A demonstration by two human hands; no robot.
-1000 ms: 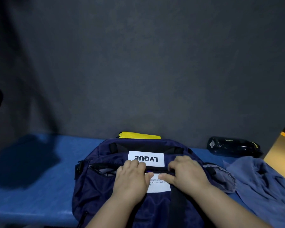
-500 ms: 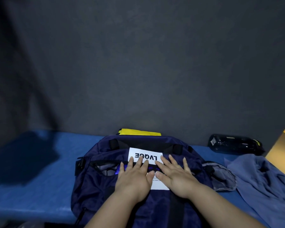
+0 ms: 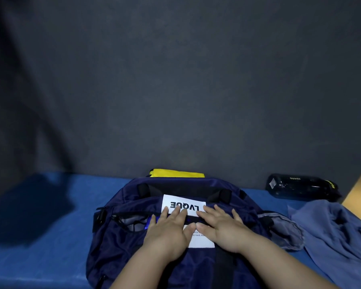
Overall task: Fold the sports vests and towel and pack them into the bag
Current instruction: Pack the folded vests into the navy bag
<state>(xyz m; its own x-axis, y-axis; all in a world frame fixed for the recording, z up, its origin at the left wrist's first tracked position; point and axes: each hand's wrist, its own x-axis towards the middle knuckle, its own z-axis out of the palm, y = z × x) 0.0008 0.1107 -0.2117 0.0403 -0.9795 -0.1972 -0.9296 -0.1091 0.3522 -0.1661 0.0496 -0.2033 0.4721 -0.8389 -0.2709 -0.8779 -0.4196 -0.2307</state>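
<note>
A navy bag [image 3: 117,243] with a white label lies on the blue bench in front of me. My left hand [image 3: 169,232] and my right hand [image 3: 223,230] lie flat side by side on its top, fingers straight and spread, pressing down over the zip opening and the label. A strip of bright blue cloth shows in the opening by my left fingers. A folded yellow item [image 3: 177,173] sits behind the bag against the wall. A blue-grey cloth [image 3: 338,232] lies crumpled to the right of the bag.
The blue bench [image 3: 40,236] runs left to right below a dark grey wall [image 3: 175,90]. A dark water bottle [image 3: 300,186] lies at the wall on the right. The bag's grey mesh side pocket [image 3: 283,228] sticks out toward the crumpled cloth.
A second ago both hands were curled at the bag's opening. They have since flattened out, fingers spread, and now press on the top of the bag.
</note>
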